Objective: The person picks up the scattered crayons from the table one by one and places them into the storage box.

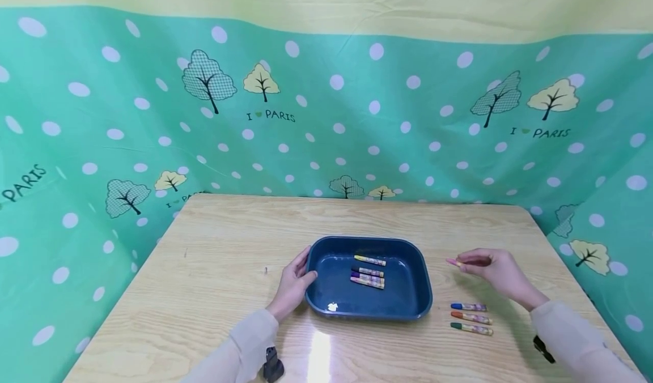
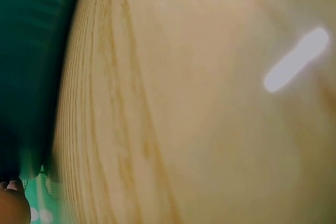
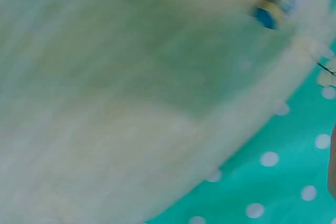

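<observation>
A dark blue tray [image 1: 403, 295] stands on the wooden table. My left hand [image 1: 292, 285] grips its left rim, thumb over the edge and fingers outside. The tray's outer wall [image 2: 31, 66] fills the left of the left wrist view. Inside lie a yellow crayon [image 1: 370, 260], a black crayon [image 1: 369, 271], a purple crayon [image 1: 368, 277] and a pink crayon [image 1: 367, 283]. Right of the tray, above the table, my right hand [image 1: 497, 269] pinches another pink crayon [image 1: 453, 262]. Below that hand lie a blue crayon [image 1: 469, 307], an orange crayon [image 1: 471, 317] and a green crayon [image 1: 471, 328].
The wooden table [image 1: 229, 235] reaches back to a green dotted curtain [image 1: 316, 145]. Near my left sleeve is a small black object [image 1: 273, 366]. Another dark piece [image 1: 543, 349] shows at the right sleeve.
</observation>
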Tool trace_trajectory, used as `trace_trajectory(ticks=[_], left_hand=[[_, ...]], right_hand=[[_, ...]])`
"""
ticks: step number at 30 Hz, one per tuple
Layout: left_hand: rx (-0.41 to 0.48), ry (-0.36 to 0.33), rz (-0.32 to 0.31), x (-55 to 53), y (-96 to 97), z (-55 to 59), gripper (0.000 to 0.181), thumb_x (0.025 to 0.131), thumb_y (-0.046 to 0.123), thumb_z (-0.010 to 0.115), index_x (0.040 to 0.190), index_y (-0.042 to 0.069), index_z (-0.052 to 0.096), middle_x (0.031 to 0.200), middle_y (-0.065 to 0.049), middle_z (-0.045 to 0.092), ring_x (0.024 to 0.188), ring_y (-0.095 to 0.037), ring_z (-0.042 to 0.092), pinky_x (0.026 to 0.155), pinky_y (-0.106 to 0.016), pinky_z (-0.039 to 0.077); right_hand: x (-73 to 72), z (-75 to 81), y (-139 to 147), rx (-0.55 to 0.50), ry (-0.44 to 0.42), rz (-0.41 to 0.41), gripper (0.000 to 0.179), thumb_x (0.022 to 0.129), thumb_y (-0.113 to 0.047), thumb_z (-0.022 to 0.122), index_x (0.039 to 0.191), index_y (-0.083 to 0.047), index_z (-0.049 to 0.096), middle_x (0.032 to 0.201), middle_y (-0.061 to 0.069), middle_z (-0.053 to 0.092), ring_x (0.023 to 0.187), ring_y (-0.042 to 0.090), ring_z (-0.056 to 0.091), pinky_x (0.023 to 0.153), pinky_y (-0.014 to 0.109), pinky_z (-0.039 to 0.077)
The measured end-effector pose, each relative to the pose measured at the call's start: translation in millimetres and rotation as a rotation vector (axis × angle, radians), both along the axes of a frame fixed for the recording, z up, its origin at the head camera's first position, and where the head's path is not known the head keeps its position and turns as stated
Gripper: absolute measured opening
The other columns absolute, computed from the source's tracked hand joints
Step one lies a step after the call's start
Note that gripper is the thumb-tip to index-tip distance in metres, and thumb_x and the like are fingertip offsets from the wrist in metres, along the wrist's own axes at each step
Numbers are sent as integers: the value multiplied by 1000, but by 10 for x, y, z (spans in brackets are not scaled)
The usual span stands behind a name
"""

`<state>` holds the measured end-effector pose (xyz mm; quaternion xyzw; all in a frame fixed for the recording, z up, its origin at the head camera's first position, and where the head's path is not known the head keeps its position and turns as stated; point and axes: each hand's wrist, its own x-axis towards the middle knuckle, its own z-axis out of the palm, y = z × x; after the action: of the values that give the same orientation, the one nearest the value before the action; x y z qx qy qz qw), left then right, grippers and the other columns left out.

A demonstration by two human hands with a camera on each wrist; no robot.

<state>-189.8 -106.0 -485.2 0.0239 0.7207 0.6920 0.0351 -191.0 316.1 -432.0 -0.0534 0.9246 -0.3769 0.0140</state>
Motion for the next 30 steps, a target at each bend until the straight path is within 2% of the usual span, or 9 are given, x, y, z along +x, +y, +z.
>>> trace_trajectory(ticks=[5, 9, 14, 21, 30], left_hand=[[7, 5, -1, -10, 2, 6, 61, 85, -4, 50, 142, 2, 29, 147, -20, 28, 134, -33, 29, 109, -37, 30], [2, 9, -2, -23, -4, 4, 62, 85, -3, 50, 142, 2, 29, 147, -20, 28, 134, -33, 29, 109, -37, 30], [-6, 11, -2, -19, -8, -10, 62, 84, -4, 50, 142, 2, 29, 147, -20, 29, 134, -33, 30, 109, -37, 30], [-13, -2, -7, 8, -2, -18, 63, 84, -4, 51, 142, 2, 28, 147, -20, 28, 134, -34, 30, 108, -38, 31], [13, 11, -11, -9, -2, -13, 61, 84, -5, 49, 142, 2, 29, 147, -20, 29, 134, -32, 30, 109, -38, 30]], right_hand=[[-56, 158, -169, -27, -6, -4, 36, 80, -32, 68, 106, -8, 68, 104, 11, 68, 81, -5, 61, 69, 14, 53], [-96, 202, -350, -91, -17, 25, 34, 81, -29, 68, 107, -6, 67, 104, 11, 68, 84, -2, 63, 72, 16, 55], [-133, 182, -561, -155, -46, 45, 33, 81, -24, 68, 107, -5, 67, 105, 12, 68, 88, 7, 66, 74, 23, 58], [-188, 167, -857, -169, -77, 57, 33, 81, -26, 67, 108, -7, 67, 106, 12, 67, 91, 17, 65, 77, 26, 57], [-266, 60, -1249, -203, -72, 83, 28, 80, -23, 69, 104, -9, 70, 103, 9, 69, 88, 16, 65, 74, 25, 58]])
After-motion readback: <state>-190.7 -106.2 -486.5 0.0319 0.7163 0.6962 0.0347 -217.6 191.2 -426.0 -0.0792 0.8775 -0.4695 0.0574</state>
